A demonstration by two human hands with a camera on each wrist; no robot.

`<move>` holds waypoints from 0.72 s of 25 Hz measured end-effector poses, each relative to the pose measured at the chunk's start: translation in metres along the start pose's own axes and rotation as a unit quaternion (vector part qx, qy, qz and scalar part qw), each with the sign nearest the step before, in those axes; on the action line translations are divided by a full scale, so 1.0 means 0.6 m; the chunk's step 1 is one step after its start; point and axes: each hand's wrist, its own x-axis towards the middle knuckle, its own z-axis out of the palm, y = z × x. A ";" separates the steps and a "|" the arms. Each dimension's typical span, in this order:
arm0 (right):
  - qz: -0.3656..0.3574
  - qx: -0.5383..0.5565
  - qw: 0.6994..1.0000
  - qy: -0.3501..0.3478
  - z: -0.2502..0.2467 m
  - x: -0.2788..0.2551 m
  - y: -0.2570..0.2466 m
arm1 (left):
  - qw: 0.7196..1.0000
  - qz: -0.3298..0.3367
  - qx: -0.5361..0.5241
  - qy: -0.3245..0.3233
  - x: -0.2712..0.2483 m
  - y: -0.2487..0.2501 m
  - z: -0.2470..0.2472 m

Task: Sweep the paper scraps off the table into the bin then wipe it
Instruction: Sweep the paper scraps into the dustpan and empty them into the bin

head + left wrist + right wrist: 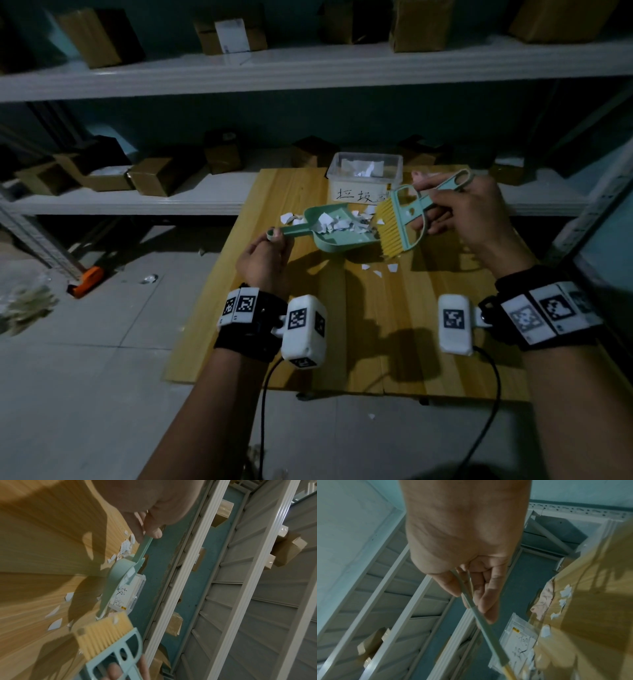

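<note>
On the wooden table my left hand grips the handle of a mint-green dustpan that holds several white paper scraps. My right hand grips a mint-green brush with yellow bristles at the pan's right edge. A few scraps lie on the table just in front of the pan. A clear plastic bin with a handwritten label stands behind the pan, paper inside it. The left wrist view shows the dustpan, brush and loose scraps. In the right wrist view my fingers wrap the brush handle.
White shelving with cardboard boxes runs behind the table. An orange tool lies on the grey floor at left. A pinkish cloth lies at the table's far edge beside the bin.
</note>
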 end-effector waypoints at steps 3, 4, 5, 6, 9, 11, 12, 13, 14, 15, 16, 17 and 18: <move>-0.018 0.032 0.998 -0.043 -0.002 -0.006 -0.013 | 1.000 0.002 -0.016 -0.010 -0.001 -0.003 0.001; -0.018 0.026 0.998 -0.060 0.000 -0.008 -0.014 | 1.000 0.002 -0.020 -0.017 -0.001 -0.004 0.001; -0.015 0.018 0.997 -0.073 0.002 -0.008 -0.013 | 0.999 0.002 -0.023 -0.025 -0.003 -0.004 0.002; -0.008 0.009 0.997 -0.079 0.005 -0.008 -0.011 | 0.999 0.002 -0.024 -0.029 -0.003 -0.004 0.004; 0.015 -0.027 0.997 -0.071 0.010 -0.005 -0.004 | 0.999 0.002 -0.024 -0.024 0.000 -0.006 0.003; 0.025 -0.047 0.997 -0.057 0.009 -0.003 0.001 | 0.998 0.004 -0.061 -0.016 0.002 -0.010 0.001; 0.027 -0.051 0.997 -0.051 0.008 -0.001 0.003 | 0.993 -0.015 -0.112 -0.013 0.007 -0.010 -0.001; 0.028 -0.053 0.997 -0.044 0.007 0.000 0.006 | 0.989 -0.035 -0.143 -0.014 0.008 -0.008 -0.001; 0.028 -0.057 0.997 -0.037 0.006 0.002 0.008 | 0.987 -0.039 -0.152 -0.019 0.007 -0.007 0.001; 0.025 -0.060 0.997 -0.031 0.004 0.003 0.009 | 0.989 -0.032 -0.142 -0.015 0.002 -0.005 0.001; 0.019 -0.058 0.998 -0.027 0.003 0.003 0.009 | 0.995 -0.008 -0.103 -0.005 0.001 -0.005 0.002; 0.010 -0.048 0.998 -0.025 0.001 0.003 0.008 | 0.997 -0.008 -0.076 -0.010 0.003 -0.005 0.000; 0.000 -0.034 0.999 -0.027 0.000 0.002 0.006 | 0.999 -0.008 -0.046 -0.013 0.005 -0.005 0.000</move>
